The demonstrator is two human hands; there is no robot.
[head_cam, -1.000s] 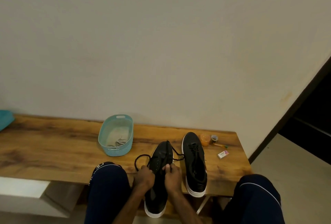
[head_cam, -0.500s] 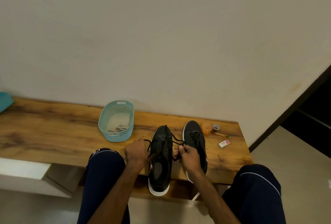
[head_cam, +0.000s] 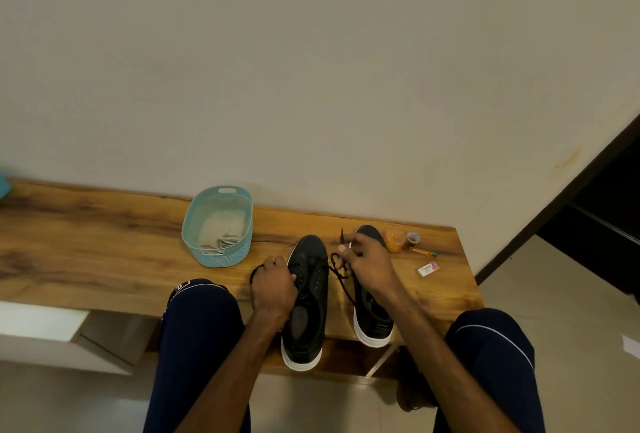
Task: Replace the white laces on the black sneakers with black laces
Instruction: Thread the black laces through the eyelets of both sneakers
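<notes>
A: Starting with the biggest things, what surrounds the shoes?

B: A long wooden bench [head_cam: 104, 252] stands against a pale wall, and the person's knees in dark trousers [head_cam: 201, 328] are at its near edge. A teal basket [head_cam: 239, 254] stands left of the shoes with pale laces [head_cam: 225, 242] heaped in its bottom.

A: And the sneakers?

B: They lie side by side with their heels over the near edge. The nearer sneaker [head_cam: 311, 294] lies between the hands. The far sneaker [head_cam: 375, 323] is just beside it, its middle covered by the right hand and forearm.

A: The hands?

B: The left hand [head_cam: 273, 287] is curled round a loop of the black lace [head_cam: 343, 282] at the shoe's left side. The right hand [head_cam: 367, 263] pinches the other end, and the tip pokes up above the fingers.

A: Small things?

B: Right of the shoes are an orange lid or jar [head_cam: 395, 240], a small round item [head_cam: 412, 239] just beside it — too small to identify — a pen [head_cam: 424, 252] and a little packet [head_cam: 428, 268]. Whether the far sneaker is laced, I cannot tell.
</notes>
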